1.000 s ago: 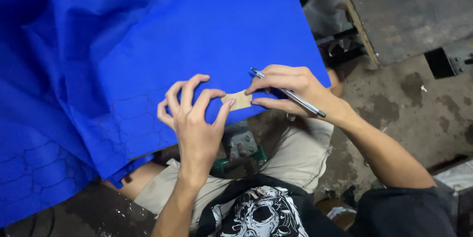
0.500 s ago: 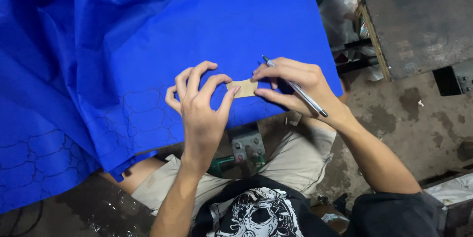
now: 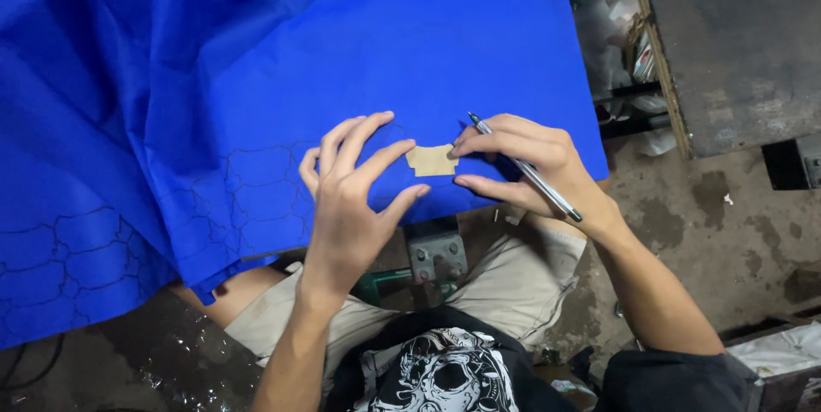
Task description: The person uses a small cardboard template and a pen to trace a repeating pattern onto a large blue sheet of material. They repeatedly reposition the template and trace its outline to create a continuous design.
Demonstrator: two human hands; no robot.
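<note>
A large blue cloth (image 3: 325, 61) lies spread over a table, with drawn outlines of repeated shapes along its left and lower parts. A small tan cardboard template (image 3: 431, 160) rests flat on the cloth near its front edge. My left hand (image 3: 351, 194) has its fingers spread, the fingertips pressing on the cloth and touching the template's left side. My right hand (image 3: 526, 164) holds a silver pen (image 3: 523, 169) between its fingers while the fingertips steady the template's right side.
A grey metal bracket (image 3: 436, 254) with bolts sits under the table edge between my knees. A dark worn tabletop (image 3: 735, 35) stands at the upper right, with clutter (image 3: 616, 44) in the gap beside it. The stained concrete floor (image 3: 710, 232) lies below.
Both hands and the template have shifted slightly to the right along the cloth's front edge. My left fingers have spread wider.
</note>
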